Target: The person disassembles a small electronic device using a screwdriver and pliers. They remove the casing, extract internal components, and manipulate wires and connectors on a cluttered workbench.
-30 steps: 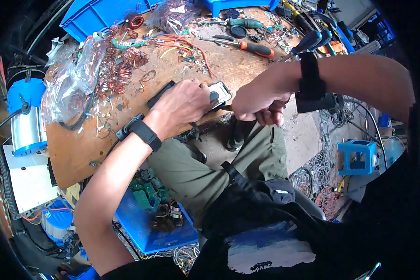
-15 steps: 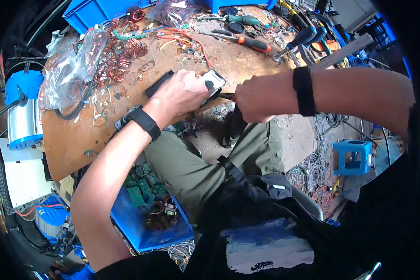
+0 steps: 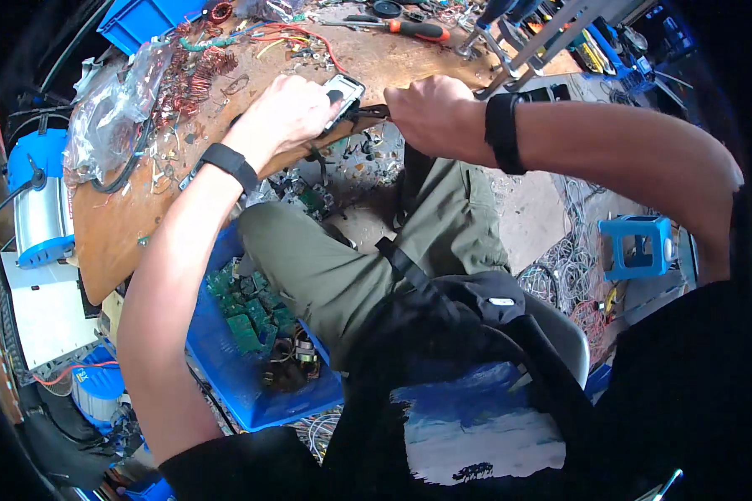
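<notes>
My left hand (image 3: 286, 110) is closed on a small flat device (image 3: 344, 92) with a silver-white face and dark edges, held at the front edge of the workbench (image 3: 113, 242). Its fingers press over the device's near side. To the right, my right hand (image 3: 433, 113) forms a fist around a dark metal tool, apparently pliers (image 3: 374, 111). The tool's jaws point left and meet the device's right side, though the exact contact is too small to make out. Its handles are mostly hidden in the fist.
Copper coils (image 3: 196, 79), a clear plastic bag (image 3: 117, 108) and an orange-handled screwdriver (image 3: 418, 30) lie on the bench. Metal clamps (image 3: 518, 63) stand at the far right. A blue bin (image 3: 263, 409) of green circuit boards sits beside my leg. A blue stool (image 3: 637, 248) stands right, near tangled wires.
The whole view has shifted, so the bench appears higher and further left. My right hand has drawn slightly away from my left, showing more of the tool's jaws. Both grips persist.
</notes>
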Demonstrator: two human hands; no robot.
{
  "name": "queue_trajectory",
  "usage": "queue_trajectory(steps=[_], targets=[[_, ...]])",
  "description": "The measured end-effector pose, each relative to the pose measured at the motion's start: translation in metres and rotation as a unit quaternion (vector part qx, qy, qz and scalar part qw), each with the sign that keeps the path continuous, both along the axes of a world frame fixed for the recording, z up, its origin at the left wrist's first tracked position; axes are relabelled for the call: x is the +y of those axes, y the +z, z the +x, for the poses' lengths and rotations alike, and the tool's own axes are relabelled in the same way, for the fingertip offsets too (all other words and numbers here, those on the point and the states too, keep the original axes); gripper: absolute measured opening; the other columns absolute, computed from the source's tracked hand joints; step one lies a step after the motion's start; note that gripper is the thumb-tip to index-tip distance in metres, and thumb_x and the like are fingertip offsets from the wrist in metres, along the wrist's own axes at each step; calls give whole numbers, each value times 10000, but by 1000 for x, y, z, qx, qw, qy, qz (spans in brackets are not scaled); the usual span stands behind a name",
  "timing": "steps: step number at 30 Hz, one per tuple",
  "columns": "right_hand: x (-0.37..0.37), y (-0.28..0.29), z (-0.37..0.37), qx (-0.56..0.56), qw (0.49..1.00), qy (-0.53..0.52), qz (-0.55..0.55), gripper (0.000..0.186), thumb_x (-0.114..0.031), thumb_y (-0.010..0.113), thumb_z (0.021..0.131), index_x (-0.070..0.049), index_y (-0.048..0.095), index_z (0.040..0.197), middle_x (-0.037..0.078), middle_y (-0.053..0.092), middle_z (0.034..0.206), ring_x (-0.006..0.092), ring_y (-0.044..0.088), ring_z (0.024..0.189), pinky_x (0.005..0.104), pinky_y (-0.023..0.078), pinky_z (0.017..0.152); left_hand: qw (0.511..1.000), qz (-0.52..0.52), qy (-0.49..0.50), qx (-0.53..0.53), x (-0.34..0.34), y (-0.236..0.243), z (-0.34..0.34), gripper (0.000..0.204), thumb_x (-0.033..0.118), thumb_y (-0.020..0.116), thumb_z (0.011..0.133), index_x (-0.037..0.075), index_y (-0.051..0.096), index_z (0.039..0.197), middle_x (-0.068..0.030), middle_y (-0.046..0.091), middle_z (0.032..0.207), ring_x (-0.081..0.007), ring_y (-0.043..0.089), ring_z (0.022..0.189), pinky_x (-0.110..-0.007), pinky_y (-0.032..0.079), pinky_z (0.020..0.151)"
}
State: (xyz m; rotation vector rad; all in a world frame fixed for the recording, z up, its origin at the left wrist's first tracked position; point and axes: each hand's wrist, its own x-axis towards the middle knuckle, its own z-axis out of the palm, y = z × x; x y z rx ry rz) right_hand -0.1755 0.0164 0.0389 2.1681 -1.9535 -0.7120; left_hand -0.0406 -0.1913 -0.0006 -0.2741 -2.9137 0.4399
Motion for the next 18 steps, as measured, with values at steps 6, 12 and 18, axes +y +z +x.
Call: queue_trajectory(steps=[6,12,18], targets=[[-10,-26,5,47,993,-28,-104,280,-214,573,983,41,612,1093,140,704,866,298,742,839,427,586,612,999,25,21,-25,-38,-6,4,436,390,501,1053,-16,636,969,-211,635,701,-408,663,696,-501,545,687],[-17,-21,-5,-52,982,-133,-120,301,-308,591,998,-16,606,1070,155,701,805,334,731,774,432,584,637,988,54,95,-108,-24,17,-8,496,398,407,1082,-22,666,1032,-229,700,789,-394,712,773,-496,584,737],[-16,-23,-39,-81,979,-77,-171,331,-351,590,1007,-27,565,1069,198,681,815,350,717,747,454,567,619,994,38,54,-84,-25,20,-13,397,332,464,1064,4,683,1018,-185,679,733,-358,688,655,-483,575,610]])
